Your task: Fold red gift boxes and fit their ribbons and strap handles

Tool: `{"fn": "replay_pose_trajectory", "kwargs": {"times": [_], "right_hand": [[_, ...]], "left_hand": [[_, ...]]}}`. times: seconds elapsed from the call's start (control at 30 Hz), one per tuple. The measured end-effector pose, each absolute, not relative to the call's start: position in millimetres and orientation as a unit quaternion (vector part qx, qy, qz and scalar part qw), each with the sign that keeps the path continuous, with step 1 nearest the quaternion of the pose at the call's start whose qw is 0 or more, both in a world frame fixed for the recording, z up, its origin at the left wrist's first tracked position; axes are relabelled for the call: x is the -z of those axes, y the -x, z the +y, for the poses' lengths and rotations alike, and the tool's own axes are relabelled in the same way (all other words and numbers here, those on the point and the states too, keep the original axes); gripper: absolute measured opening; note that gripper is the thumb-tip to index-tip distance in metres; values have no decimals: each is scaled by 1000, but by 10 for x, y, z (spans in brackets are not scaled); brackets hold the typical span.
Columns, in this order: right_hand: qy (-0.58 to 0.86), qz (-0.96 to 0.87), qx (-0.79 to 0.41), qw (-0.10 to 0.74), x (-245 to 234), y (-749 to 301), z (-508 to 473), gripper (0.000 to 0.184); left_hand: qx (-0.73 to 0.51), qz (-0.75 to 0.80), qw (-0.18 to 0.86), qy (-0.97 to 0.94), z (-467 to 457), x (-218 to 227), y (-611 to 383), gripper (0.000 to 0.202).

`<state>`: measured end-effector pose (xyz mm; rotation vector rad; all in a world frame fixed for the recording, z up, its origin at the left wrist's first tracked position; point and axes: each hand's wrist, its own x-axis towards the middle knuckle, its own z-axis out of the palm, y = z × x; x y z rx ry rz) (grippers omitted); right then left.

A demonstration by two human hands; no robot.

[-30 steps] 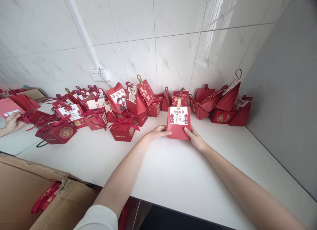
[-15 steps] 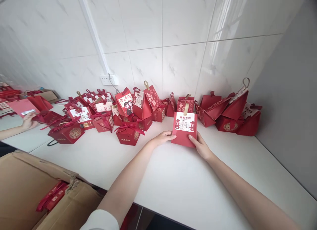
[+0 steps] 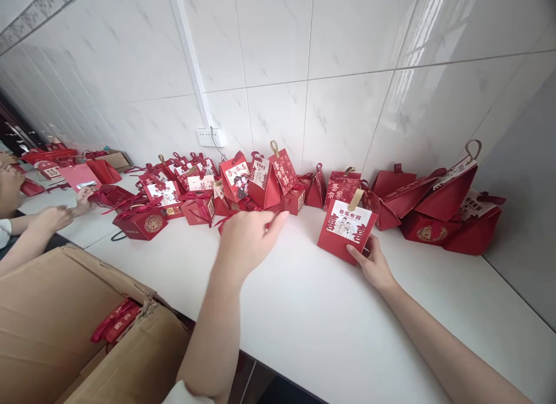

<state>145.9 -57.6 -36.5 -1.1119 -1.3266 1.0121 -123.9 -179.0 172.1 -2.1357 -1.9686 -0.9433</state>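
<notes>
My right hand (image 3: pixel 376 267) grips a red gift box (image 3: pixel 335 247) by its right side, thumb on the front face. The box is tilted, with a white printed panel of a cartoon couple and a gold loop (image 3: pixel 356 199) at its top. My left hand (image 3: pixel 247 241) hovers over the table, apart from this box, its thumb and forefinger extended to the right and nothing visible in them. Its other fingers are partly hidden. Behind it, a ribbon-tied red box is mostly covered from view. A taller red box (image 3: pixel 343 186) stands just behind the held one.
Several red gift boxes (image 3: pixel 237 181) line the tiled wall, with a pile of others (image 3: pixel 428 210) at the right. An open cardboard carton (image 3: pixel 39 311) stands at the front left of the white table (image 3: pixel 299 311). Other people's hands (image 3: pixel 58 218) work at the far left.
My left hand has let go of the gift box and moved up and left. My right hand still holds the box, now more tilted. The view has shifted left.
</notes>
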Motion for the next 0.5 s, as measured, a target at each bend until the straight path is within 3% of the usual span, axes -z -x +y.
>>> {"fn": "replay_pose_trajectory", "kwargs": {"times": [0.13,0.23,0.3,0.4,0.5], "right_hand": [[485,-560,-409,533,398,-1474,-560,69],[489,-561,-396,537,443,-1491,-541,72],[490,-562,-394,538,459,-1498,-539,73],[491,-574,-385,530,440,-1494,-553,70],[496,-582,-375,524,389,-1480,-569,62]], "left_hand": [[239,-658,-61,711,-2220,-1919,1501,48],[130,-596,-229,759,-1853,-1768,1571,42],[104,-567,-269,771,-1436,-1558,1495,39],[185,-531,-281,778,-873,-1086,1203,43],[304,-553,-252,734,-549,-514,860,71]]}}
